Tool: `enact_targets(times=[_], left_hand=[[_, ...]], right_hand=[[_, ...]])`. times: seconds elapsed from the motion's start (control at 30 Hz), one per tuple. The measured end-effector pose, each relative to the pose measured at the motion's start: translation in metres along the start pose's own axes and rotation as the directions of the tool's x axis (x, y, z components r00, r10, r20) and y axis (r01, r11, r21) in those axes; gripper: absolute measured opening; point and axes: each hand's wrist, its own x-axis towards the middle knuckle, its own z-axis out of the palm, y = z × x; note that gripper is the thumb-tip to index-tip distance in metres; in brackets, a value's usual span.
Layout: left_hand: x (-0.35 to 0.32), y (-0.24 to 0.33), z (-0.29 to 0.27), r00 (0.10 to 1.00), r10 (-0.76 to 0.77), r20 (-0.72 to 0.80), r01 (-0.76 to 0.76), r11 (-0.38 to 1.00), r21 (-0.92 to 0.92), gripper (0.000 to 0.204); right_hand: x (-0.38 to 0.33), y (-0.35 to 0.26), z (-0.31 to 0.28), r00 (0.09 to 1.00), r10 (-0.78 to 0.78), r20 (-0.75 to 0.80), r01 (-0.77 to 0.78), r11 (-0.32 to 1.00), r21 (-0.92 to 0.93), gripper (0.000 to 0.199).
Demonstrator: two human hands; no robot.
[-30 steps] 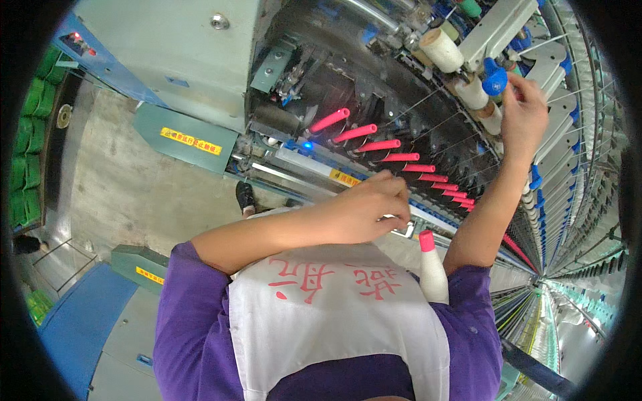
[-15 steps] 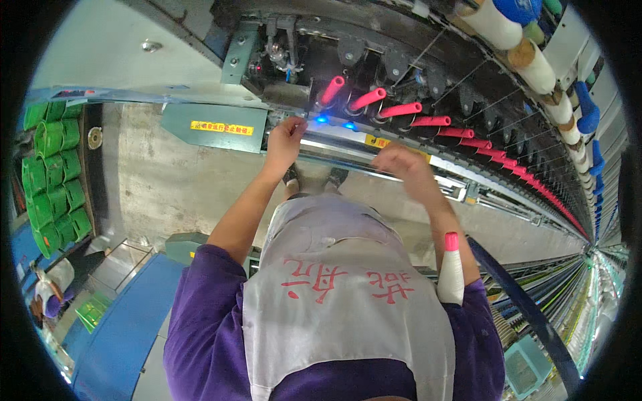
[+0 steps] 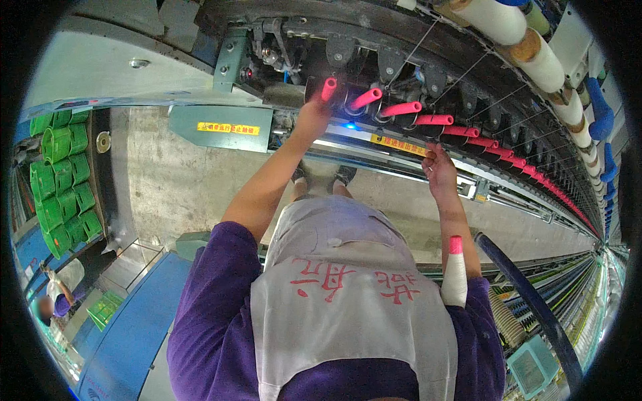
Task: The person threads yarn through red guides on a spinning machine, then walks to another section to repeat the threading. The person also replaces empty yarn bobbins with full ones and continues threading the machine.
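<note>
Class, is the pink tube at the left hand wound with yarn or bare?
Bare where it shows: the tube is plain pink up top, no yarn visible. The left hand hides its lower part: cannot tell there.

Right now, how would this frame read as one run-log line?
left hand: at leftmost pink tube, grip unclear | right hand: by yellow label | pink-tipped white bobbin: at apron's right edge
</note>
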Motion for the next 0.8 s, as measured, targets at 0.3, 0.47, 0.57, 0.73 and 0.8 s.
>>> enact_targets(times=[0.3,0.47,0.57,0.73,0.8], left_hand=[[-0.061,0.002,-0.048,0.947,-0.136,0.292,0.125,0.991,0.056,0.049],[-0.057,0.007,-0.056,0.958,0.195,0.208,-0.244,0.938,0.246,0.035],[-0.037,0.005,-0.041,0.947,0.316,0.051,-0.306,0.844,0.44,0.026],[-0.02,0.0,-0.024,0.947,0.312,-0.072,-0.219,0.795,0.566,0.019],[-0.017,0.0,-0.023,0.941,0.327,-0.089,-0.219,0.788,0.576,0.018]], right_hand=[[0.004,0.006,-0.004,1.0,0.019,-0.005,-0.019,0.998,-0.065,0.029],[0.01,0.004,0.001,0.998,-0.015,0.055,0.02,0.996,-0.085,0.032],[0.015,0.004,0.004,0.999,-0.037,0.024,0.04,0.99,-0.132,0.033],[0.026,0.016,0.004,0.999,-0.022,0.045,0.028,0.989,-0.142,0.032],[0.029,0.02,0.003,0.999,-0.033,0.036,0.037,0.99,-0.134,0.031]])
